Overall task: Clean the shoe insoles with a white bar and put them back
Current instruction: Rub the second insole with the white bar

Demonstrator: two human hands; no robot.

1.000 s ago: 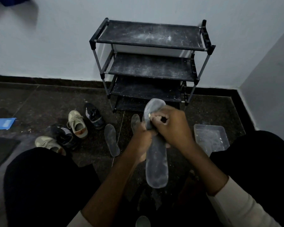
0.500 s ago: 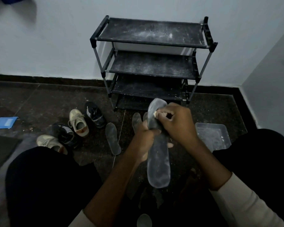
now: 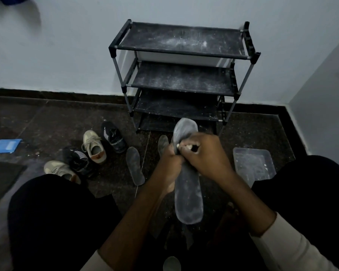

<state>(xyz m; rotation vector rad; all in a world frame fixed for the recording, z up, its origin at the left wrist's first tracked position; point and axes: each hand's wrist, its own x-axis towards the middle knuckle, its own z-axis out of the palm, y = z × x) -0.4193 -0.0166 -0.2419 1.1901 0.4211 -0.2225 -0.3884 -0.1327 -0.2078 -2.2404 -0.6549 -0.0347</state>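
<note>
A grey insole (image 3: 188, 194) dusted with white stands upright between my knees. My left hand (image 3: 169, 165) grips it from the left at mid-length. My right hand (image 3: 205, 155) pinches a small white bar (image 3: 187, 147) and presses it against the insole's upper part. A second insole (image 3: 134, 165) lies flat on the floor to the left. A third insole (image 3: 162, 142) shows partly behind my left hand.
Several shoes lie on the dark floor at left: two beige (image 3: 93, 146) (image 3: 60, 170) and two black (image 3: 114, 136) (image 3: 76, 159). A dusty black shoe rack (image 3: 180, 75) stands against the wall. A clear plastic tray (image 3: 253, 165) sits at right. Blue paper (image 3: 3, 146) lies far left.
My right hand with the white bar has shifted slightly along the insole's upper part in a small rubbing move. The insole and my left hand stay nearly in place.
</note>
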